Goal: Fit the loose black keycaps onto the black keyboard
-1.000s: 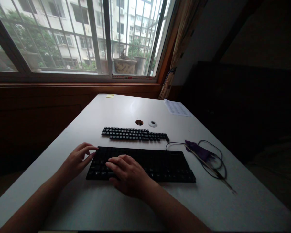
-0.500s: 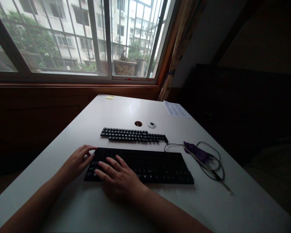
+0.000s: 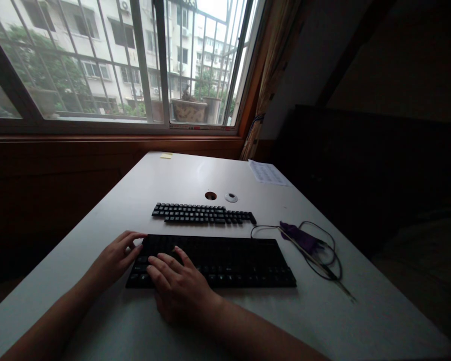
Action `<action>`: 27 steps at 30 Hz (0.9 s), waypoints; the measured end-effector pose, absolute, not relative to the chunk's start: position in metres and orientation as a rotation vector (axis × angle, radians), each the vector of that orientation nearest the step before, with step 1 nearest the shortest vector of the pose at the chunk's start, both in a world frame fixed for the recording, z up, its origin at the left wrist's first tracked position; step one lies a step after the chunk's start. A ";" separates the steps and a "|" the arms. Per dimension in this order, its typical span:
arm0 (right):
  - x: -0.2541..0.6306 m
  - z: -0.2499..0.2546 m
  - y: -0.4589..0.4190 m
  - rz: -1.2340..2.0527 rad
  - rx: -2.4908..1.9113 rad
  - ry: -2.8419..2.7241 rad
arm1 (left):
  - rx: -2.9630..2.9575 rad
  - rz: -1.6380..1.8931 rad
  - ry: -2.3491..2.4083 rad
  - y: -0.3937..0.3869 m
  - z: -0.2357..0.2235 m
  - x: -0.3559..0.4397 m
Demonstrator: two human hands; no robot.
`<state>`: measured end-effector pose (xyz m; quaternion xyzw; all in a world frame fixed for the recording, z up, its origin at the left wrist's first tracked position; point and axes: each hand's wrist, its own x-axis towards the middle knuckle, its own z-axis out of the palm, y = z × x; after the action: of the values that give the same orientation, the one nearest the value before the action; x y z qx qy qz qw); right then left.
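A black keyboard [image 3: 233, 255] lies near me on the white table. Keycaps show along its lower rows, while its upper area looks dark and bare. My left hand [image 3: 115, 258] grips the keyboard's left end, index finger at the upper left corner and thumb on the side edge. Over the keyboard's left part, my right hand [image 3: 182, 288] is curled with the fingertips down near the keys. Its thumb is hidden, and I cannot make out what lies under the fingers. Just beyond the keyboard, several loose black keycaps [image 3: 203, 213] are lined up in rows.
Right of the keyboard lie a purple cloth pouch [image 3: 298, 236], a looped black cable [image 3: 336, 250] and a thin stick [image 3: 340, 283]. Farther back are a cable hole [image 3: 211, 196], a round white cover [image 3: 231, 197], a printed sheet [image 3: 267, 172] and a yellow note [image 3: 166, 156].
My right hand's fingers have drawn in and bent more over the keyboard's left part. My left hand keeps its hold. The whole view has shifted slightly.
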<state>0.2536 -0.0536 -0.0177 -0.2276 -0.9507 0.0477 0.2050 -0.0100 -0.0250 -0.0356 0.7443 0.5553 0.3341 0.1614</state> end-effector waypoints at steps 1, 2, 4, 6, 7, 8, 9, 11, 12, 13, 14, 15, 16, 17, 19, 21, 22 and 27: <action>0.254 -0.017 -0.054 0.135 -0.637 -2.651 | 2.124 0.959 1.584 -0.025 -0.036 -0.010; 0.254 -0.017 -0.054 0.135 -0.642 -2.650 | 2.124 0.964 1.584 -0.025 -0.036 -0.009; 0.254 -0.016 -0.054 0.134 -0.647 -2.645 | 2.124 0.970 1.586 -0.025 -0.035 -0.009; 0.254 -0.015 -0.055 0.135 -0.649 -2.645 | 2.122 0.973 1.585 -0.025 -0.035 -0.008; 0.254 -0.015 -0.055 0.138 -0.649 -2.647 | 2.119 0.974 1.586 -0.025 -0.035 -0.008; 0.254 -0.014 -0.055 0.143 -0.651 -2.648 | 2.116 0.975 1.589 -0.025 -0.035 -0.009; 0.254 -0.014 -0.055 0.149 -0.650 -2.651 | 2.113 0.976 1.592 -0.025 -0.035 -0.009; 0.255 -0.014 -0.055 0.166 -0.651 -2.651 | 2.109 0.973 1.595 -0.025 -0.036 -0.009; 0.255 -0.014 -0.054 0.175 -0.651 -2.649 | 2.108 0.970 1.594 -0.024 -0.037 -0.010; 0.255 -0.013 -0.054 0.182 -0.652 -2.648 | 2.106 0.968 1.593 -0.024 -0.038 -0.010; 0.255 -0.013 -0.054 0.189 -0.653 -2.646 | 2.104 0.967 1.590 -0.024 -0.038 -0.010; 0.255 -0.013 -0.054 0.195 -0.656 -2.644 | 2.103 0.967 1.589 -0.024 -0.038 -0.010; 0.254 -0.013 -0.054 0.199 -0.657 -2.642 | 2.104 0.969 1.589 -0.024 -0.038 -0.010; 0.254 -0.013 -0.055 0.203 -0.662 -2.641 | 2.105 0.971 1.592 -0.024 -0.038 -0.010; 0.254 -0.013 -0.055 0.216 -0.673 -2.638 | 2.109 0.978 1.596 -0.025 -0.037 -0.009; 0.253 -0.013 -0.055 0.230 -0.679 -2.638 | 2.114 0.979 1.601 -0.025 -0.036 -0.009; 0.253 -0.013 -0.054 0.234 -0.678 -2.640 | 2.117 0.977 1.603 -0.025 -0.036 -0.009; 0.256 -0.018 -0.053 0.165 -0.648 -2.664 | 2.120 0.966 1.600 -0.025 -0.039 -0.010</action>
<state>0.2556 -0.0528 -0.0181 -0.2314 -0.9510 0.0590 0.1963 -0.0102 -0.0246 -0.0390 0.7408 0.5590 0.3377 0.1572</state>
